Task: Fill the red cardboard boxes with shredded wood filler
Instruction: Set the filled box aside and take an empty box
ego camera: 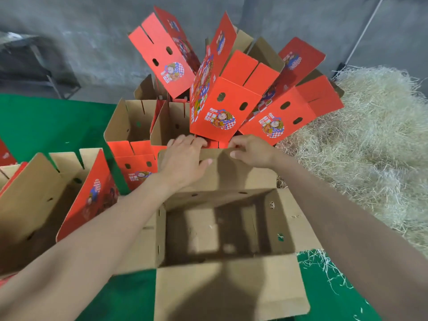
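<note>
Left grip: grasping the far flap of the open box. The fingers lie over the flap's top edge and the thumb is on its inner brown face.
Right grip: clenched on the same flap's top edge, just right of the left one. The fingers curl over the edge and the thumb tip is on the near side.
Open box: it stands on the green desk directly below the camera. All of its flaps are spread, and its floor is bare brown cardboard in shadow.
Near flap: folded out flat toward the person.
Shredded wood filler: a large pale heap on the right, beside the open box and apart from both hands.
Loose strands: scattered on the green cover by the box's right near corner.
Tilted red boxes: several lean at angles just behind the hands, with printed faces and oval holes showing.
Upright boxes: they stand open behind and to the left, with brown insides visible.
Left box: open, beside the left forearm, with its red printed side facing right.
Background: a grey wall and floor.
</note>
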